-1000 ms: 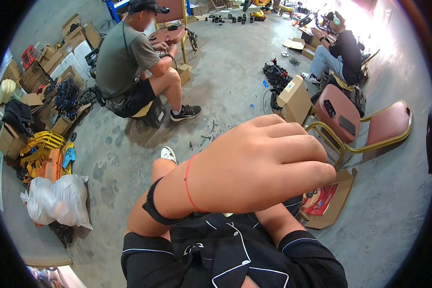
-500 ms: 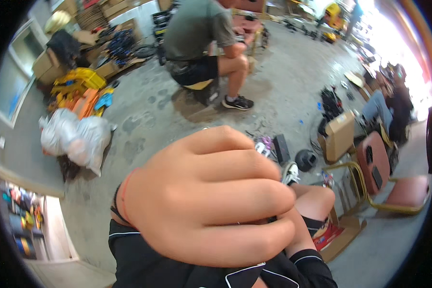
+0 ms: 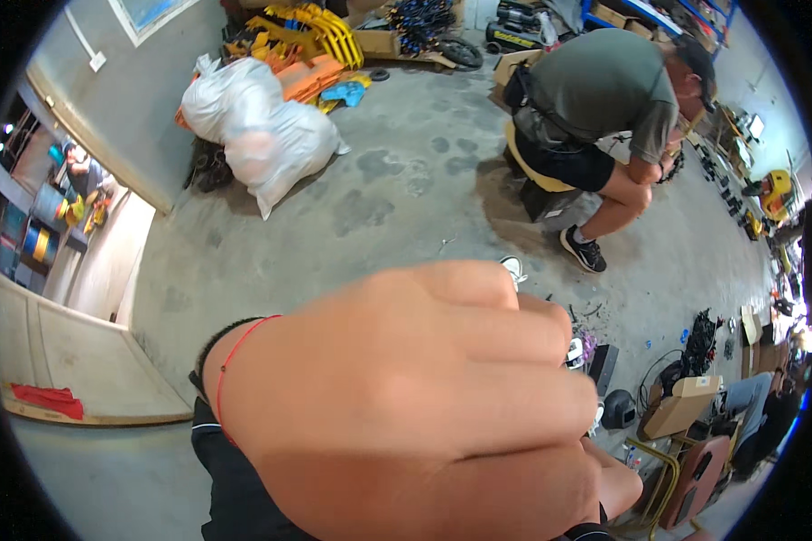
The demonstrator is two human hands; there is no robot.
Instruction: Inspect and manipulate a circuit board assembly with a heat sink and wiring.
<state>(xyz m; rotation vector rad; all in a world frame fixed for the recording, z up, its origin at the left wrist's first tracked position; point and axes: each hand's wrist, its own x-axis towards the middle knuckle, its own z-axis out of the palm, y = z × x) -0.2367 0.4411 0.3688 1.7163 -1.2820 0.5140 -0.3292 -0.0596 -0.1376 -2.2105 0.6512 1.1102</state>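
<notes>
Here, one left hand (image 3: 379,388) shows four bent fingers (image 3: 528,401), grip state impossible to tell.

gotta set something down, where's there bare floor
Mostly bare, stained concrete floor lies between the white plastic sacks and the seated co-worker, and between those sacks and the left hand. The right is crowded: cardboard box, gold-framed chair, long black box.

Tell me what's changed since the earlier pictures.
The view has swung left: the white bags and the person in the grey-green shirt now sit further right in frame, the pinkish chair lower, and more of the doorway shows. The left hand looks larger and lower. Whether it gripped or released anything is hidden. That person stays seated; the bags stay on the floor.
</notes>
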